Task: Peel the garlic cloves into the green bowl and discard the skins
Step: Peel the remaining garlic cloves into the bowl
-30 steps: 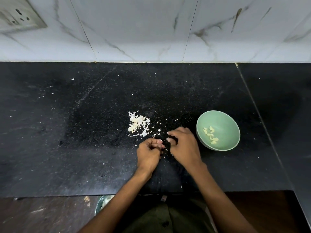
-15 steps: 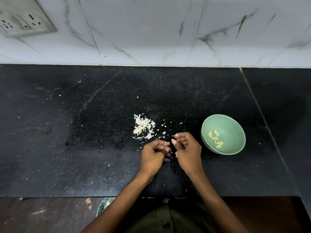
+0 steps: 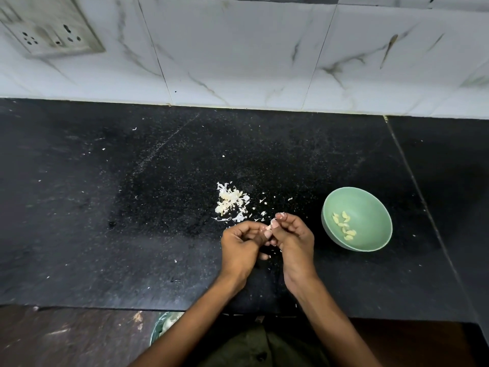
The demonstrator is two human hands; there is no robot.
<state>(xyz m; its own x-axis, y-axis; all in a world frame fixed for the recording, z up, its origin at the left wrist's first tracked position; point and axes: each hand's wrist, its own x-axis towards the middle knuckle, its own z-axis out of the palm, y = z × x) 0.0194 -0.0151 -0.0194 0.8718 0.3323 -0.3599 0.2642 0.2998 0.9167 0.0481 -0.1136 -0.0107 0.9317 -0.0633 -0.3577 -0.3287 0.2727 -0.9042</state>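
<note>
Looking from the left, we see a wall socket (image 3: 50, 30) set in the marble-patterned tiles at the 10 o'clock corner, well apart from everything else. Below it the black desk (image 3: 105, 207) runs across the view, dusted with tiny pale flecks.

Near the middle, at 12 o'clock from our hands, lies a loose pile of garlic skins (image 3: 230, 202), with a few stray scraps scattered toward 3 o'clock of it. Down at the near edge, at about 7 o'clock from the hands and below the desk, we glimpse part of a greenish container (image 3: 162, 325); what it holds is too blurred to tell.

Our left hand (image 3: 239, 247) is curled, its fingers (image 3: 266, 234) pressed together around a garlic clove (image 3: 270, 228), of which only a pale tip shows. Our right hand (image 3: 295, 241) meets it just beside, fingertips pinching at the same clove, one nail carrying a scrap of skin. Both hands hover close over the desk.

At 3 o'clock from the hands, apart from them, sits the green bowl (image 3: 375, 207) on the desk, upright, with a small cluster of peeled cloves (image 3: 344, 229) lying on its inner left slope.
</note>
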